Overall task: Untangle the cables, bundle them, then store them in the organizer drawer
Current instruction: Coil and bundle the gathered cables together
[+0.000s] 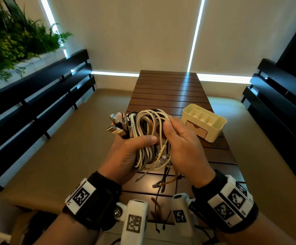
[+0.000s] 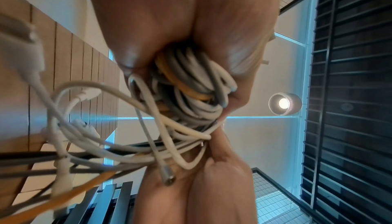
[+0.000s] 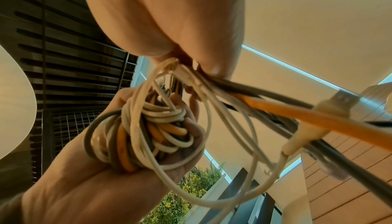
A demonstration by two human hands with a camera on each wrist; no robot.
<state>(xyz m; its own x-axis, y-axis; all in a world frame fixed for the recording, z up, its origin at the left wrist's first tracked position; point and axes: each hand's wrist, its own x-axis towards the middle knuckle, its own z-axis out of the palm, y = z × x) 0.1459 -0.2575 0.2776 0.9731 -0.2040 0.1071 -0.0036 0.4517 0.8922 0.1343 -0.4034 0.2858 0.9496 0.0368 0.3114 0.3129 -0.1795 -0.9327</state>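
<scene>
A coiled bundle of white, grey, orange and black cables [image 1: 146, 137] is held above the table. My left hand [image 1: 135, 147] grips the middle of the bundle [image 2: 197, 91], thumb across the front; USB plugs [image 1: 119, 123] fan out at its upper left. My right hand [image 1: 177, 137] pinches a few strands [image 3: 182, 71] at the bundle's right side. Loose cable ends [image 1: 163, 181] hang down to the table. The cream organizer [image 1: 203, 125] stands to the right, its small front drawer [image 1: 195, 129] closed.
The slatted brown wooden table [image 1: 168, 91] runs away from me. Dark benches [image 1: 37, 96] flank it on both sides, and green plants [image 1: 14, 36] stand at the far left. Thin dark cords [image 1: 158, 214] dangle over the table's near edge.
</scene>
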